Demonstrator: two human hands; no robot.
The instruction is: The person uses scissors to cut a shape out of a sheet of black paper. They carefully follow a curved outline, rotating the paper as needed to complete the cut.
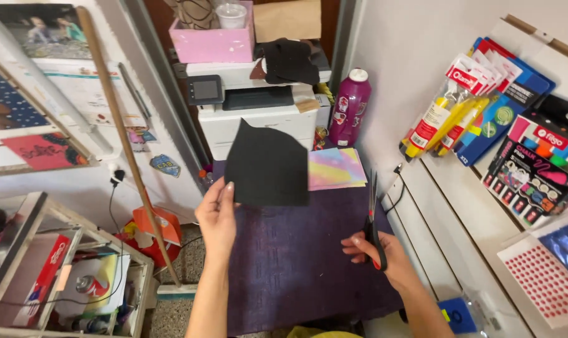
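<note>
The left hand pinches a black sheet upright (to inspect its cut edge, I think); the right hand's fingers grip closed scissors above the purple worktop.

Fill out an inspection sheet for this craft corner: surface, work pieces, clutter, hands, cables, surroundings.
Surface: dark purple table top, mostly bare.
Work pieces: black cut sheet held up; scissors with red handles, blades closed as far as can be seen.
Clutter: pastel rainbow paper, magenta bottle.
Hands: left hand pinches the sheet's edge; right hand grips the scissors.
Cables: black cord hanging at left.
Surroundings: white printer, pink box, marker packs, wooden shelf.
</note>
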